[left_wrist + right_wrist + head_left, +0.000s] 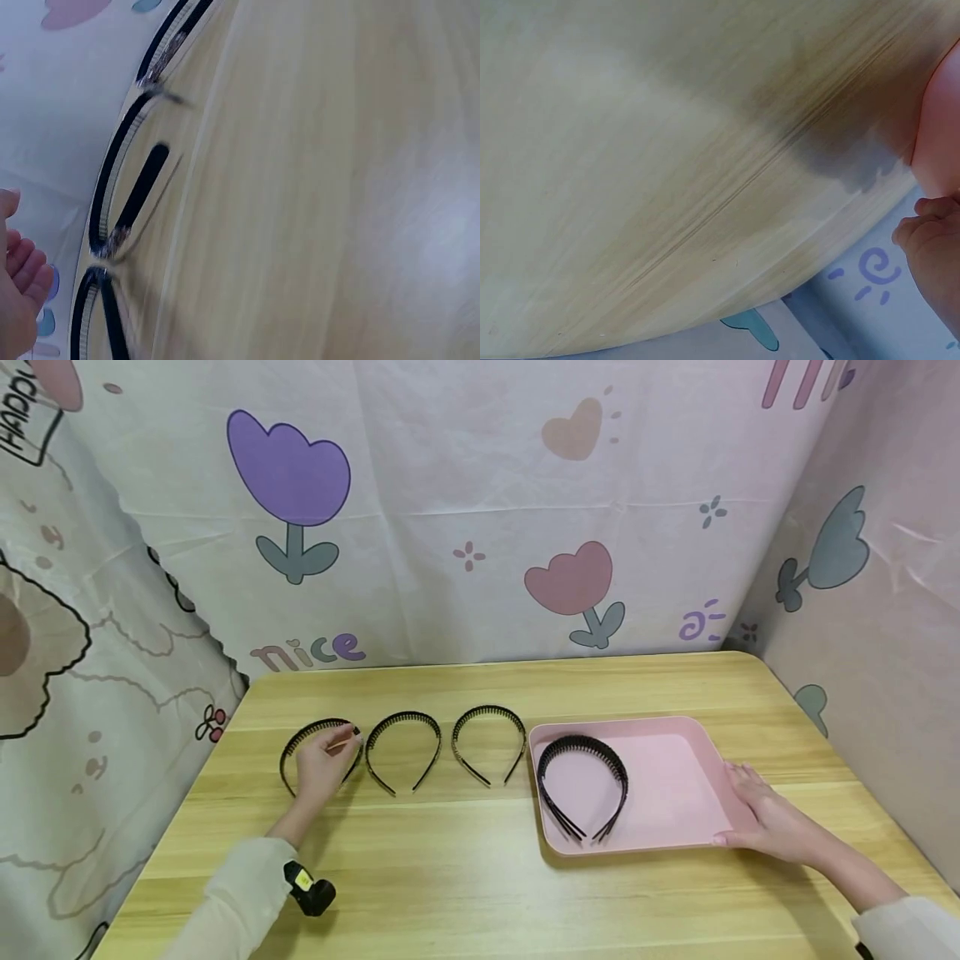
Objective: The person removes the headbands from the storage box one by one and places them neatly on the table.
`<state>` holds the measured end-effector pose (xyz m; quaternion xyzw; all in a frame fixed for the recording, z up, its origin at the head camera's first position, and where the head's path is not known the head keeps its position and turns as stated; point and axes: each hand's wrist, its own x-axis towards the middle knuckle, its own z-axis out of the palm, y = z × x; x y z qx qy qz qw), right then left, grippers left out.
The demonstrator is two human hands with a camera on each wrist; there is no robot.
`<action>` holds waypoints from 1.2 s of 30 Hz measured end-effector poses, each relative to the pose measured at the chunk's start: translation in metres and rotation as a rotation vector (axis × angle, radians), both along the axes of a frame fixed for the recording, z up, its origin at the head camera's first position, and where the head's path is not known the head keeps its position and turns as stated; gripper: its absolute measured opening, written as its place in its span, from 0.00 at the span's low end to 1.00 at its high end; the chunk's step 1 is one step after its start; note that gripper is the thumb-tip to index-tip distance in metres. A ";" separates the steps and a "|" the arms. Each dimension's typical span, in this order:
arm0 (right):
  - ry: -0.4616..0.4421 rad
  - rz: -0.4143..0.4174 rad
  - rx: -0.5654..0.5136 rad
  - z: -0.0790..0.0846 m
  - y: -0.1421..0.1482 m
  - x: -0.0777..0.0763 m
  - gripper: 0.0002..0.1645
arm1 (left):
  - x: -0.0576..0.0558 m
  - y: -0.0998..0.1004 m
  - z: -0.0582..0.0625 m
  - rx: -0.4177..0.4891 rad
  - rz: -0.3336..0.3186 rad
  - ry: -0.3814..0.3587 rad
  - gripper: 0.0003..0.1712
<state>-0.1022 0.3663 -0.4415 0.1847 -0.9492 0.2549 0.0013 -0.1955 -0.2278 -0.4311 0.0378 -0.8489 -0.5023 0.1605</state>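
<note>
The job looks part done. A pile of black bands (pixel 579 744) sits at the left end of the pink tray (pixel 675 777). The bands lie so close that they are hard to count. Three more are out on the desk (pixel 450 885) in a row: the left band (pixel 311 727), the middle band (pixel 405 716) and the right band (pixel 489 709). If all of them belong in the tray, those three are left to do.

The left hand (pixel 321 767) is over the left band, with its fingertips by the band's right side, so part of the band is hidden. Its grip is loose, fingers a bit bent, and nothing shows in it from the wrist. Whether it touches the band is hard to tell. The middle band is just beside it.

The right hand (pixel 772 814) has its grip around the tray's near right corner, well apart from the pile.
</note>
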 end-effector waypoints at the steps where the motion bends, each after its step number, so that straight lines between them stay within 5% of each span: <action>1: 0.000 0.002 0.001 0.000 0.000 0.000 0.62 | 0.001 0.002 0.000 0.009 -0.008 -0.015 0.18; 5: 0.011 0.006 0.000 0.001 0.001 -0.001 0.62 | 0.004 0.011 -0.001 0.014 -0.026 -0.082 0.21; 16: 0.026 0.014 -0.001 0.000 0.001 -0.002 0.63 | 0.011 0.039 -0.003 0.094 -0.087 -0.126 0.22; 33: 0.014 0.003 -0.018 -0.001 0.000 0.000 0.63 | 0.016 0.076 -0.004 0.162 -0.195 -0.073 0.22; 36: 0.014 0.002 -0.017 -0.002 0.000 -0.001 0.63 | 0.021 0.084 0.008 0.176 -0.214 -0.075 0.22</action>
